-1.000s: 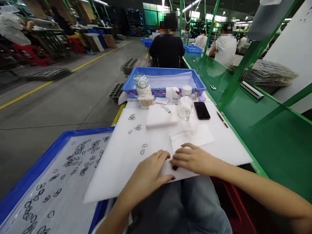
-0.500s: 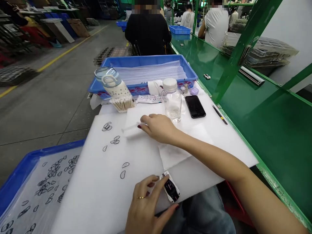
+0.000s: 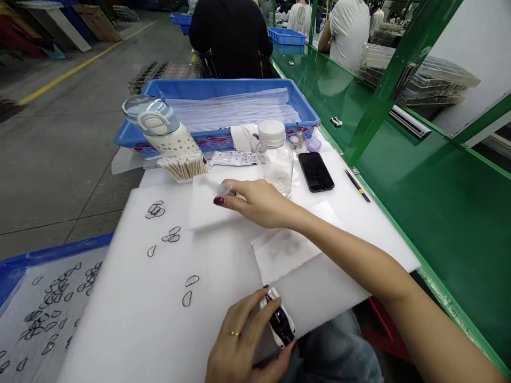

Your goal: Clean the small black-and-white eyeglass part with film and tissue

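The left hand grips a small toy car at the near edge of the white foam sheet. The right hand pinches a thin swab beyond it, beside the clear bottle. Swabbing the car seems not yet begun.

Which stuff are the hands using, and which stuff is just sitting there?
In use:
left hand holds toy car
right hand touches white pad

Just sitting:
phone
clear bottle
cotton swabs
pen
blue tray
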The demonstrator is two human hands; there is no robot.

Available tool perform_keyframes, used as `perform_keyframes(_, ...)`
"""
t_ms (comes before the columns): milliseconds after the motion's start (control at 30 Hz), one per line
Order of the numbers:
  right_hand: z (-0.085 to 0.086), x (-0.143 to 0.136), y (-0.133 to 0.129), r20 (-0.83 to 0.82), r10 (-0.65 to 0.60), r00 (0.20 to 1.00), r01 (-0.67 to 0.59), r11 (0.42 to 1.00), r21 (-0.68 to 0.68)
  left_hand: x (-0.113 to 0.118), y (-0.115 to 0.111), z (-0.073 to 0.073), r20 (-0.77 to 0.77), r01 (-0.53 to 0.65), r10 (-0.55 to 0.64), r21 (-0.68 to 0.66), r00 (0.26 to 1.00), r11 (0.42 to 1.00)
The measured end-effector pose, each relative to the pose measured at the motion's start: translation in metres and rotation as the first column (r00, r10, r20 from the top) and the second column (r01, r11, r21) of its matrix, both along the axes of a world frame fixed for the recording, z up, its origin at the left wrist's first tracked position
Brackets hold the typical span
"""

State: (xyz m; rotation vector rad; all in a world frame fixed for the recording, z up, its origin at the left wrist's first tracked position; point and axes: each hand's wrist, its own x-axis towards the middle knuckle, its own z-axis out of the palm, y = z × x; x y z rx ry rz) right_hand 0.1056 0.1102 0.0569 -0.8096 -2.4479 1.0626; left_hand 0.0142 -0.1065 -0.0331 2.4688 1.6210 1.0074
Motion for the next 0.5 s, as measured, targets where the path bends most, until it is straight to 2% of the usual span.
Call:
perform_keyframes(100,0.01,0.025,-0.028,-0.335,0.008,0.942,-0.056,0.989,-0.136,0.005,0.001,0.001,0.046,0.027,-0.028,0.012,0.999,1.0)
perform_keyframes(200,0.009,0.06,-0.077,-0.536,-0.168,0.827,-0.017,0.946,-0.323,0.011,0.0,0.002,0.107,0.007,-0.005,-0.017,0.994,1.0)
perform_keyframes(267,-0.004,0.081,-0.111,-0.556,-0.274,0.785,-0.005,0.894,-0.447,0.016,0.001,0.002,0.136,-0.011,0.016,-0.036,0.991,0.999)
perform_keyframes(333,-0.026,0.096,-0.136,-0.62,-0.308,0.722,-0.018,0.887,-0.462,0.019,0.003,0.001,0.162,-0.022,0.027,-0.033,0.986,0.999)
perform_keyframes(433,-0.055,0.105,-0.155,-0.553,-0.445,0.704,0.182,0.866,-0.465,0.024,0.006,0.003,0.215,-0.039,0.044,-0.027,0.976,0.999)
perform_keyframes(500,-0.062,0.105,-0.16,-0.446,-0.508,0.737,0.273,0.827,-0.492,0.028,0.007,0.007,0.267,-0.057,0.071,-0.06,0.961,0.997)
